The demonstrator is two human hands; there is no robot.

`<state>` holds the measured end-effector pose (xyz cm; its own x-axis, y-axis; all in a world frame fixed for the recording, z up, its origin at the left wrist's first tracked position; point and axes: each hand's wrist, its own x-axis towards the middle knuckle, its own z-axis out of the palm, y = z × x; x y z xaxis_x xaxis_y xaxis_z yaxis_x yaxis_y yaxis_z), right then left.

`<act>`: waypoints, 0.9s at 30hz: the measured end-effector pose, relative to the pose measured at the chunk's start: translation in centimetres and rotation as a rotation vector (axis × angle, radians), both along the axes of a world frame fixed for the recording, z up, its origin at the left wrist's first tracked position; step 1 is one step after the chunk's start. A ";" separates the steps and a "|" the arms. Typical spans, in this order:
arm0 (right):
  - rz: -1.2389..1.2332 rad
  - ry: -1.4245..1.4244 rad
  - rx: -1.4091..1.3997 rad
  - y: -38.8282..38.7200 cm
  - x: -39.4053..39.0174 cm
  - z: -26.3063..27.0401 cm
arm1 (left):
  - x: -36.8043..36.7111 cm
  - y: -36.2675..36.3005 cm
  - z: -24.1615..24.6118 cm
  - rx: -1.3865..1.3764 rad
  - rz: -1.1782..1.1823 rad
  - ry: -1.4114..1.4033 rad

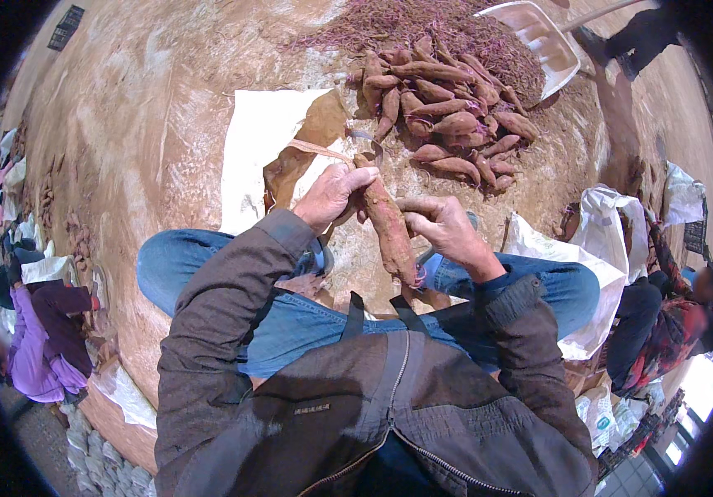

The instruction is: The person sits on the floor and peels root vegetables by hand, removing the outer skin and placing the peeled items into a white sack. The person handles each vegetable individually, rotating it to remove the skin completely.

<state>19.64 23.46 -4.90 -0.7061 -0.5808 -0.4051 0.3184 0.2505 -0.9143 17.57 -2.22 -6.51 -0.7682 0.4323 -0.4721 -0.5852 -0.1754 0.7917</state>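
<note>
A long sweet potato point(387, 230) lies slantwise between my hands, over the gap between my bent knees. My left hand point(334, 194) grips its upper end, thumb on top; a flat pinkish strap runs from behind that hand toward a white sack point(250, 149). The sack's brown inside shows. At the root's right side is my right hand point(446, 230), its fingers bent and the tips against or close beside the skin; whether they pinch anything is hidden. Thin purple rootlets show at the root's lower end. Just beyond my hands is a heap of sweet potatoes point(449, 105).
Behind the heap lies a pile of thin purple rootlets point(393, 22), with a white shovel point(536, 37) at its right. White sacks point(586, 248) stand by my right knee. Co-workers sit at the far left point(39, 341) and far right point(667, 329). A dark crate point(65, 28) is at upper left.
</note>
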 end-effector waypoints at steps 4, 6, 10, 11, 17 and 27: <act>-0.038 -0.054 -0.039 0.2 -0.2 0.2 | 0.0 -0.2 0.5 0.000 0.003 -0.003; -0.025 -0.045 -0.050 0.1 -0.2 0.6 | -0.1 -0.2 0.6 -0.011 -0.020 0.022; -0.089 0.178 -0.090 -1.8 0.4 1.0 | -0.1 0.2 0.2 -0.099 -0.068 0.113; -0.082 0.212 -0.033 -2.0 0.4 1.1 | -0.1 0.4 0.1 -0.145 -0.093 0.127; 0.028 0.458 0.258 -2.3 0.2 0.9 | 0.0 0.6 0.3 -0.236 -0.160 0.148; -0.231 0.034 -0.063 -1.2 -0.1 -2.8 | -0.6 0.3 0.7 -0.156 0.110 -0.007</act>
